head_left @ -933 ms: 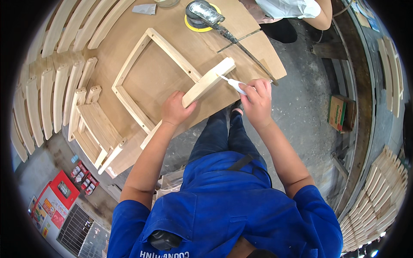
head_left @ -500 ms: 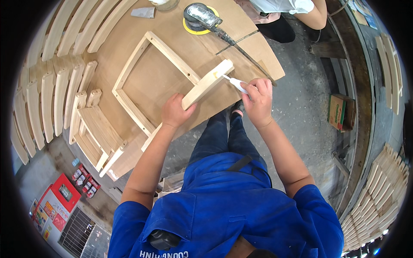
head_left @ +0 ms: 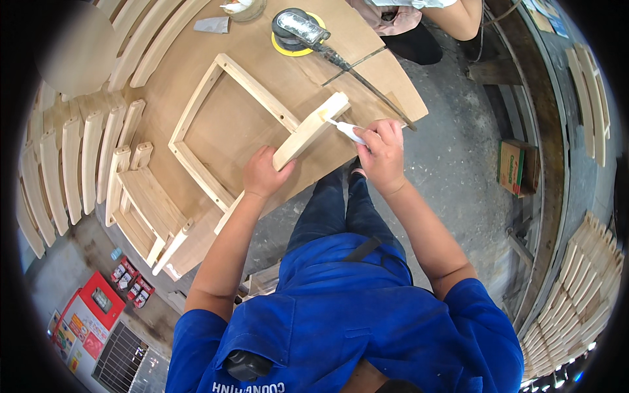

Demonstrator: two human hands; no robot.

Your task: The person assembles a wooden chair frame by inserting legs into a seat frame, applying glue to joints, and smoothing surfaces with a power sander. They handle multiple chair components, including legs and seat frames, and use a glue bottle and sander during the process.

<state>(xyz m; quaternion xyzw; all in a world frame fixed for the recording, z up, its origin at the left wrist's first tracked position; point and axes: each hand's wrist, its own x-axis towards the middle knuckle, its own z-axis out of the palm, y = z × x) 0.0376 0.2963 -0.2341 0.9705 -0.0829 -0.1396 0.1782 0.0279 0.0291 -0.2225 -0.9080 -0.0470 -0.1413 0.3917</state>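
Note:
My left hand (head_left: 267, 171) is closed around the near end of a pale wooden bar (head_left: 311, 133), part of a chair-like frame (head_left: 196, 164) lying on the brown board. Between the fingers of my right hand (head_left: 381, 154) is a white squeeze bottle (head_left: 350, 132) with a thin nozzle. The nozzle tip meets the bar's face near its far end, beside a small yellowish smear. My right fingers cover the back part of the bottle.
Beyond the frame sits a sander (head_left: 298, 31) with a yellow-rimmed pad and a hose. A flat scraper-like piece (head_left: 211, 25) and a jar (head_left: 246, 9) lie farther back. Curved wooden slats (head_left: 92, 157) and a small assembled frame (head_left: 147, 203) stand left. Another person's arm (head_left: 457, 19) shows top right.
The bottle's nozzle has shifted slightly along the bar, closer to the yellowish smear. My left hand keeps its hold. A blurred round patch now covers some slats at upper left.

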